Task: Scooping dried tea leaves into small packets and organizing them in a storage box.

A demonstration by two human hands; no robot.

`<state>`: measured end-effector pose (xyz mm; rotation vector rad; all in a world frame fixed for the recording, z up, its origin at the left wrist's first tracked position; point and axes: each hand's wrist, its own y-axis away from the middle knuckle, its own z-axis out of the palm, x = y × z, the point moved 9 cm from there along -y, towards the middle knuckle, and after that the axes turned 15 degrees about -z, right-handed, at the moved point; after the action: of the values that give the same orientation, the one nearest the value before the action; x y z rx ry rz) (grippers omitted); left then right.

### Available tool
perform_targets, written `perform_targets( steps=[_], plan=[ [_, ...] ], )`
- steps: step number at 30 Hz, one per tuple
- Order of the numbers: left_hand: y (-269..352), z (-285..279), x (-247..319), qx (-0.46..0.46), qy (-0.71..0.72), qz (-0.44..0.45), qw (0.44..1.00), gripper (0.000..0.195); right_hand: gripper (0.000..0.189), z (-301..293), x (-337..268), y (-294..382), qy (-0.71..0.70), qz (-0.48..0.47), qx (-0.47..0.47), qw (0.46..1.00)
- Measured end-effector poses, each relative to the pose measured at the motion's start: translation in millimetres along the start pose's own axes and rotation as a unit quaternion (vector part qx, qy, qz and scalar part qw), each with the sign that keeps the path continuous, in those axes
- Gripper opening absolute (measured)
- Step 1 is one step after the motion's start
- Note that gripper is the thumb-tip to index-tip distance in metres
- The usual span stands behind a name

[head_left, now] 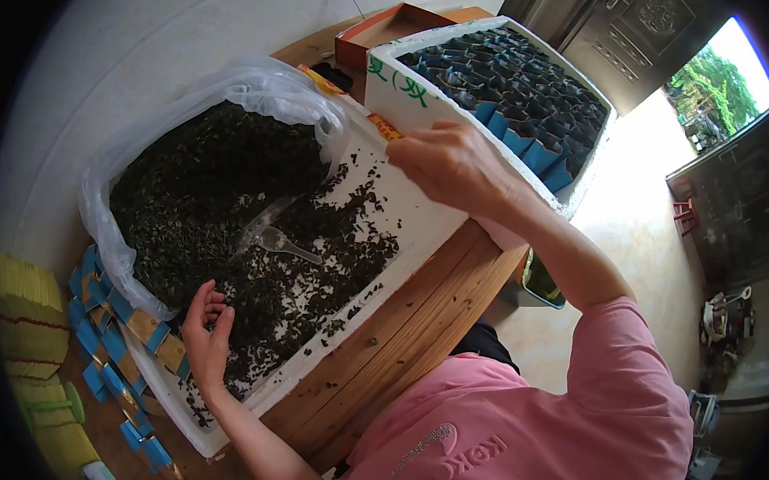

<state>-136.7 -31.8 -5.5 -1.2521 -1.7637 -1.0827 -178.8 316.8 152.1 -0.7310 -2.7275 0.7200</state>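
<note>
Dark dried leaves, like loose tea, fill an open clear plastic bag (99, 209) and lie scattered over a white foam tray (422, 205). A clear plastic scoop (283, 242) rests among the leaves. My left hand (210, 334) is over the tray's near left part, fingers loosely curled with gaps between them, no object visible in it. My right hand (449, 165) is closed at the tray's right side, near the foam box; a small red and yellow packet or strip (385, 128) shows just beyond its fingers. Whether the fingers grip it is unclear.
A white foam box (409, 82) at the upper right holds many blue and dark packets (520, 83). Behind it stands an open orange box (354, 43). Blue and tan packets (144, 327) lie left of the tray, beside yellow stacks (29, 311). The wooden table edge (395, 324) is nearest my body.
</note>
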Motion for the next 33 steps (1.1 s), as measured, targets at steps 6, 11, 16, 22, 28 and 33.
perform_targets(
  steps=[6,11,16,22,28,33],
  plan=[
    [-2,3,-1,0.0,-0.022,-0.005,1.0,0.045,0.012,38,-17,14,-0.07,-0.001,-0.008,0.998],
    [-2,2,-1,0.011,-0.014,-0.004,1.0,0.046,0.006,11,6,15,-0.11,0.055,0.042,0.992],
    [-4,3,-5,-0.001,-0.034,0.002,0.999,0.046,0.009,-14,40,27,-0.129,0.163,0.087,0.974],
    [-1,-4,-10,0.004,-0.053,-0.015,0.998,0.046,0.007,25,19,26,-0.208,0.19,0.06,0.958],
    [-6,5,-4,-0.022,-0.018,0.0,1.0,0.045,0.01,82,-42,9,-0.25,0.082,0.003,0.965],
    [-5,2,0,0.0,-0.003,0.019,1.0,0.045,0.017,121,-82,-7,-0.16,0.038,-0.043,0.985]
  ],
)
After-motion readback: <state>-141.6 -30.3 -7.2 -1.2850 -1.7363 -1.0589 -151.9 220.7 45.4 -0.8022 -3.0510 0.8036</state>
